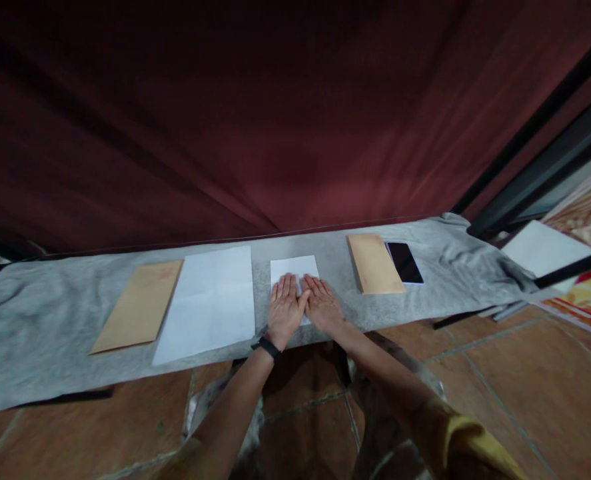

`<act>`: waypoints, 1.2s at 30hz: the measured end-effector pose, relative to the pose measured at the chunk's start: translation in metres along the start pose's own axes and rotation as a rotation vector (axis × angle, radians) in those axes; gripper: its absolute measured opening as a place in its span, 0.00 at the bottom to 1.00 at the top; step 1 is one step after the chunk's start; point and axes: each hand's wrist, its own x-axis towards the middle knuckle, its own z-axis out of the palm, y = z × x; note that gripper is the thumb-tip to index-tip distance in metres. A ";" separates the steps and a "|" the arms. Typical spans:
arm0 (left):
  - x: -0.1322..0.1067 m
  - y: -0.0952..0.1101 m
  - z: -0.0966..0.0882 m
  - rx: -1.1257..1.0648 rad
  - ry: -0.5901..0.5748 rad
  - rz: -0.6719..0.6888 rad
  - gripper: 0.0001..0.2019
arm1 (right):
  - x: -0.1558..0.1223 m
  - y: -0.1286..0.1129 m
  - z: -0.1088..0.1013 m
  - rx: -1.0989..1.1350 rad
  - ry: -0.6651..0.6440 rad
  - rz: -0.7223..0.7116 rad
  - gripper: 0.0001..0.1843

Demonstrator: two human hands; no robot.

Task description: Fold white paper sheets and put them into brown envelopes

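A small folded white paper [294,268] lies on the grey cloth-covered bench [55,360] in front of me. My left hand [285,308] rests flat on its near left part, fingers stretched out together, a black band on the wrist. Beside it, my right hand [322,304] lies flat on the paper's near right part, fingers extended. The two hands touch side by side, and neither grips anything.
A large white sheet [209,301] and a brown envelope [140,304] lie to the left. A second brown envelope [374,263] and a dark phone [404,262] lie to the right. A dark red curtain hangs behind; tiled floor lies below.
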 end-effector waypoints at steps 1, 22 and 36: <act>-0.002 -0.002 0.000 0.008 0.003 -0.001 0.34 | 0.000 0.002 -0.001 0.006 0.002 0.013 0.28; -0.009 0.015 -0.023 0.144 -0.106 0.392 0.25 | 0.014 0.034 -0.027 0.025 -0.043 0.037 0.27; -0.041 0.019 -0.013 0.007 -0.186 0.556 0.29 | 0.040 0.039 -0.015 0.161 -0.129 -0.172 0.24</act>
